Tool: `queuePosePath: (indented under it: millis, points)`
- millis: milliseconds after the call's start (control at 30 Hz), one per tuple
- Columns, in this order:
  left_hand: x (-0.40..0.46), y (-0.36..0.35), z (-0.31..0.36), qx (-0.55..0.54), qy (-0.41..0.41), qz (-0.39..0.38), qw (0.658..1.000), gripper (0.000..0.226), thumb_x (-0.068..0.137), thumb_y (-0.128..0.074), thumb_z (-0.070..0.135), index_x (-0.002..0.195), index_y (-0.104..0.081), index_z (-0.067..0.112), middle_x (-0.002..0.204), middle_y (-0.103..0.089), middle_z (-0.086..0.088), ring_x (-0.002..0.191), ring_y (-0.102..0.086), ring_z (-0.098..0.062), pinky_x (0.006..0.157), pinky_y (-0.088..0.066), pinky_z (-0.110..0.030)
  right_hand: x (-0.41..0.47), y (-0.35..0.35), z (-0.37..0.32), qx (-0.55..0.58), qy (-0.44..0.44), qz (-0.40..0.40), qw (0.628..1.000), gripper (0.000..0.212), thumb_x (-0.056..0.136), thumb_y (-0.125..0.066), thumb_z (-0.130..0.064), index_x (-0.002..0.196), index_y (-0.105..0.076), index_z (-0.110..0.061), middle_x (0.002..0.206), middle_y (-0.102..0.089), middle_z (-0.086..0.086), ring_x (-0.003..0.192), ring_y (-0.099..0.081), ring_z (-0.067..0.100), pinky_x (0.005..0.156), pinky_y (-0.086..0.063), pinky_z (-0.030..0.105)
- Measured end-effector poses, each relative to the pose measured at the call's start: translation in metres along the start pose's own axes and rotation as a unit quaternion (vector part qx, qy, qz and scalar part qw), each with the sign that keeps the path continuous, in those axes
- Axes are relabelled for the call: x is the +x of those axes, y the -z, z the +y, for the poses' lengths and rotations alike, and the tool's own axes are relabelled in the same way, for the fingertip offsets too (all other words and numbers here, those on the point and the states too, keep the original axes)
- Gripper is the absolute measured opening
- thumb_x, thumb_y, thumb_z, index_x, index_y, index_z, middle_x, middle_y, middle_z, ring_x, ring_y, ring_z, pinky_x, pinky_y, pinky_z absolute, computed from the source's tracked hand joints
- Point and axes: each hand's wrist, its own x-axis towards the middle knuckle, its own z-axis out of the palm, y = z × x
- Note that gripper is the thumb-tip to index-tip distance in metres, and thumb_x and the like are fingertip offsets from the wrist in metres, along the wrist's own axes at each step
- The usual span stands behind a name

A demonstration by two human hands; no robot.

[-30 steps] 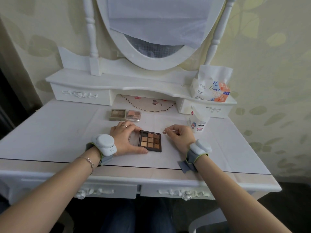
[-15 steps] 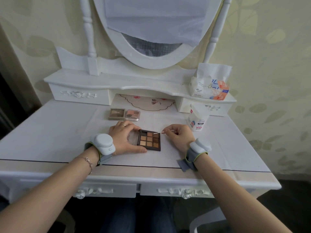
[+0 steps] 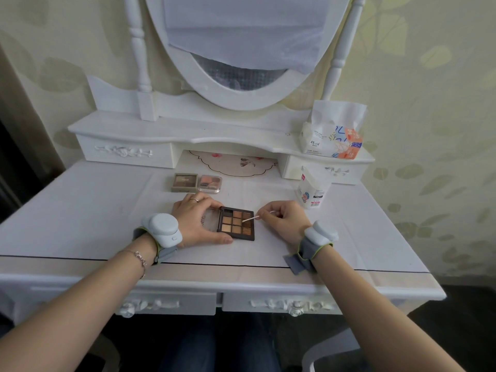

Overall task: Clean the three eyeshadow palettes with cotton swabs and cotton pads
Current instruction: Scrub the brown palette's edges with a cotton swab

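Left hand (image 3: 197,224) clamps the palette (image 3: 236,224) near the table's front edge; right hand (image 3: 285,220) pinches a swab (image 3: 252,218), tip seemingly touching a pan. Stroke lightly along the dividers.

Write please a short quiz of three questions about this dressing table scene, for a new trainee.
1. True or false: the cotton swab tip is on the open palette.
2. Which hand steadies that palette? A) left hand B) right hand
3. Fill in: two closed palettes, brown palette and pink palette, lie ___ the open one.

Key: 1 true; 2 A; 3 behind.
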Motion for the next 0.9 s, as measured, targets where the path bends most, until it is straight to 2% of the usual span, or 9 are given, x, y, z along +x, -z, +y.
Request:
queuePosePath:
  millis: [67,200,367,533,633,767,900]
  points:
    - [-0.0003,0.0004,-0.0003,-0.001,-0.001,-0.003,1.000,0.129,0.017,-0.025,0.103,0.122,-0.050,0.033,0.123,-0.041,0.014,0.124,-0.031,-0.011,0.097,-0.018,-0.022,-0.0008,0.0004,0.0000,0.002,0.005,-0.011,1.000,0.018,0.089,-0.058,-0.016,0.076,-0.071,-0.017,0.052,-0.036,0.002,0.044,-0.024,0.007,0.042,-0.020,0.014]
    - [-0.0010,0.0004,0.0009,0.000,0.002,0.003,1.000,0.129,0.016,-0.025,0.103,0.121,-0.050,0.034,0.125,-0.042,0.013,0.125,-0.032,-0.011,0.097,-0.018,-0.021,-0.0001,-0.0006,0.0013,0.027,-0.008,0.007,1.000,0.017,0.089,-0.057,-0.014,0.080,-0.072,-0.012,0.040,-0.031,-0.010,0.037,-0.024,0.007,0.040,-0.019,0.012]
    - [-0.0012,0.0005,0.0012,0.006,0.000,0.001,1.000,0.127,0.017,-0.024,0.103,0.121,-0.050,0.035,0.122,-0.041,0.015,0.125,-0.033,-0.011,0.099,-0.019,-0.023,-0.0040,0.0009,0.0003,0.014,-0.002,-0.027,1.000,0.018,0.089,-0.057,-0.012,0.076,-0.070,-0.013,0.049,-0.032,-0.003,0.039,-0.022,0.007,0.041,-0.020,0.013]
    - [-0.0006,0.0003,0.0008,0.008,0.004,0.002,1.000,0.127,0.017,-0.025,0.103,0.120,-0.050,0.035,0.121,-0.041,0.015,0.124,-0.033,-0.011,0.102,-0.021,-0.026,-0.0048,-0.0006,0.0009,0.034,-0.006,0.018,0.999,0.017,0.090,-0.058,-0.016,0.079,-0.070,-0.016,0.047,-0.031,-0.007,0.036,-0.024,0.007,0.039,-0.018,0.012]
    - [-0.0011,0.0006,0.0005,0.009,0.005,0.002,1.000,0.127,0.017,-0.025,0.103,0.120,-0.051,0.035,0.123,-0.042,0.013,0.124,-0.034,-0.011,0.102,-0.022,-0.026,-0.0048,-0.0002,0.0005,0.021,-0.001,0.006,1.000,0.018,0.090,-0.057,-0.015,0.080,-0.071,-0.013,0.048,-0.032,-0.004,0.037,-0.024,0.007,0.040,-0.019,0.012]
    - [-0.0009,0.0009,0.0010,0.013,0.005,-0.002,1.000,0.119,0.020,-0.040,0.096,0.121,-0.050,0.034,0.125,-0.042,0.012,0.125,-0.033,-0.012,0.103,-0.022,-0.027,-0.0070,0.0019,0.0002,0.018,-0.001,-0.024,1.000,0.018,0.089,-0.058,-0.013,0.079,-0.072,-0.006,0.050,-0.032,0.000,0.040,-0.021,0.007,0.040,-0.018,0.014]
    - [-0.0013,0.0010,0.0020,0.008,0.005,-0.003,1.000,0.125,0.017,-0.033,0.100,0.121,-0.051,0.034,0.124,-0.043,0.012,0.124,-0.033,-0.011,0.102,-0.022,-0.026,-0.0054,0.0009,0.0011,0.029,0.001,0.029,0.999,0.018,0.090,-0.058,-0.016,0.077,-0.071,-0.016,0.045,-0.032,-0.008,0.038,-0.024,0.007,0.039,-0.018,0.013]
